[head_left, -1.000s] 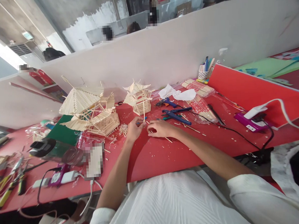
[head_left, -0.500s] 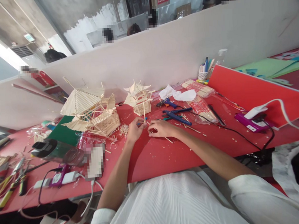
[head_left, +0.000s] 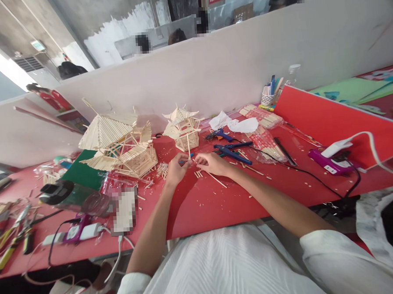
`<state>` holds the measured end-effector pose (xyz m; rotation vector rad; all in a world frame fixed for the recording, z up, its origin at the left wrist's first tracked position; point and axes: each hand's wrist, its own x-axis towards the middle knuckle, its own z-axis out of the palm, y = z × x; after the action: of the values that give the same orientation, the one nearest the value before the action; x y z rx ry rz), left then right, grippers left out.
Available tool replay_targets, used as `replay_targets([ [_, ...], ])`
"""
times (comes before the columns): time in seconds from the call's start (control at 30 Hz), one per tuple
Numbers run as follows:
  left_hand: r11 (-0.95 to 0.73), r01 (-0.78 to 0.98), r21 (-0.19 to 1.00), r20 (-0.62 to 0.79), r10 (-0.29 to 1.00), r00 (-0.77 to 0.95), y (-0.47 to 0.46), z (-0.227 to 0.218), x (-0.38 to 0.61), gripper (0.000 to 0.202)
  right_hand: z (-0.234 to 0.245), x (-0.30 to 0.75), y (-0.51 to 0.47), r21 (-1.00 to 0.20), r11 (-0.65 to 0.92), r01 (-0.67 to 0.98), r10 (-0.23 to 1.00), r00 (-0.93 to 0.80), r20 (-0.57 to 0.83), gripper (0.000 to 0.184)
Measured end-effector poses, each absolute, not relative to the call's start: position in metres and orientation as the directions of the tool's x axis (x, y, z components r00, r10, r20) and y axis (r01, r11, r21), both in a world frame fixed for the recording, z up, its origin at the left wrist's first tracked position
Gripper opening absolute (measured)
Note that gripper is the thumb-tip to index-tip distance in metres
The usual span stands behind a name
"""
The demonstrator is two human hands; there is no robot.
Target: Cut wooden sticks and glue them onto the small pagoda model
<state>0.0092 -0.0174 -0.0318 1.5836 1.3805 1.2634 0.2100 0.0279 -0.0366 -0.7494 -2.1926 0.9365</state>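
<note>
My left hand (head_left: pixel 177 170) is closed around a thin wooden stick (head_left: pixel 189 146) that stands upright from its fingertips. A small blue object (head_left: pixel 191 155) shows at the same fingers, too little of it to name. Close beside it, my right hand (head_left: pixel 212 163) is pinched near the stick's lower end; whatever it holds is too small to make out. Below the right hand lie several short cut sticks (head_left: pixel 198 174) and one longer stick (head_left: pixel 217 180). Behind my hands stands a small stick-built pavilion (head_left: pixel 185 130), with a larger stick pavilion (head_left: pixel 122 144) to its left.
Blue pliers (head_left: pixel 233 154) and a blue glue gun (head_left: pixel 220 134) lie right of the hands. Stick packs (head_left: pixel 265 143) and a purple power strip (head_left: pixel 332 162) are farther right. A bottle (head_left: pixel 75 197) and a phone (head_left: pixel 124 210) lie left. A white partition (head_left: pixel 212 76) closes the back.
My right hand has lifted slightly away from the table and its fingers have come up to the left fingertips, uncovering the short sticks below. My left hand still holds the upright stick.
</note>
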Motion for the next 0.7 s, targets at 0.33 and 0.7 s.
replay_targets([
  [0.33,-0.216,0.322,0.922,0.232,0.973,-0.011,-0.017,-0.031,0.01,0.024,-0.026,0.222,0.031,-0.577,0.745,0.335,0.558,-0.787,0.262,0.009],
  [0.7,-0.17,0.224,0.96,0.174,0.985,-0.001,-0.017,-0.035,0.011,0.029,-0.028,0.226,0.035,-0.455,0.826,0.332,0.451,-0.873,0.183,0.009],
])
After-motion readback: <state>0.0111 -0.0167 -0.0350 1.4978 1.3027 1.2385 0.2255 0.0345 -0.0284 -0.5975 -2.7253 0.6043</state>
